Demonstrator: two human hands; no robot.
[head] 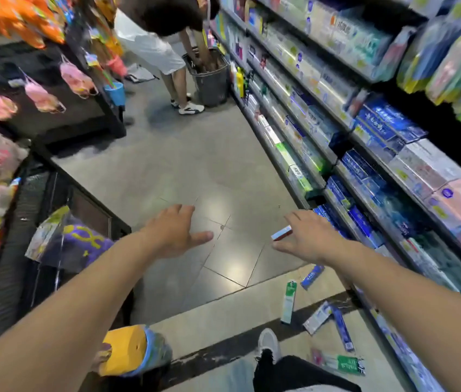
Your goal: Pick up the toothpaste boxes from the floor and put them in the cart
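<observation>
A shop aisle with a grey tiled floor (184, 165) runs between stocked shelves (365, 154) on the right and hanging goods on the left. Far up the aisle a person, head cut off, reaches into a dark basket (209, 77); its contents are hard to make out. The right hand (305, 239) holds a small box (281, 232) between thumb and curled fingers, mostly hidden, long axis running up-right. The left hand (174, 233) hovers with fingers loosely spread, holding nothing. Below the right fingers, toothpaste boxes (289, 302) lie scattered on the floor, pointing various ways.

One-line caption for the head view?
Right hand holds a small box; toothpaste boxes lie on the floor.
</observation>
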